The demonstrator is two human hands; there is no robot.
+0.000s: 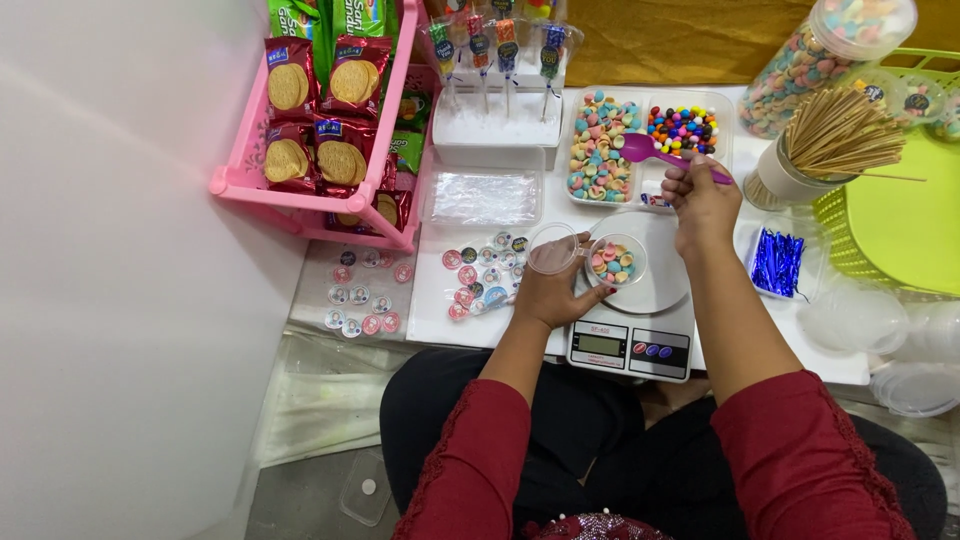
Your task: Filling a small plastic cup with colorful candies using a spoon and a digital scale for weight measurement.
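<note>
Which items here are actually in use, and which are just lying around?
In use: left hand holding clear lid; right hand holding purple spoon; candy cup on scale; candy tray.

Lying about: biscuit rack, skewers, round stickers, blue ties.

A pink rack of biscuit packets stands beside round stickers.

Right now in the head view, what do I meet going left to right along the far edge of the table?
Pink rack of biscuit packs → lollipop stand → pastel candy tray → purple scoop in the right hand → wooden skewers → green basket.
</note>
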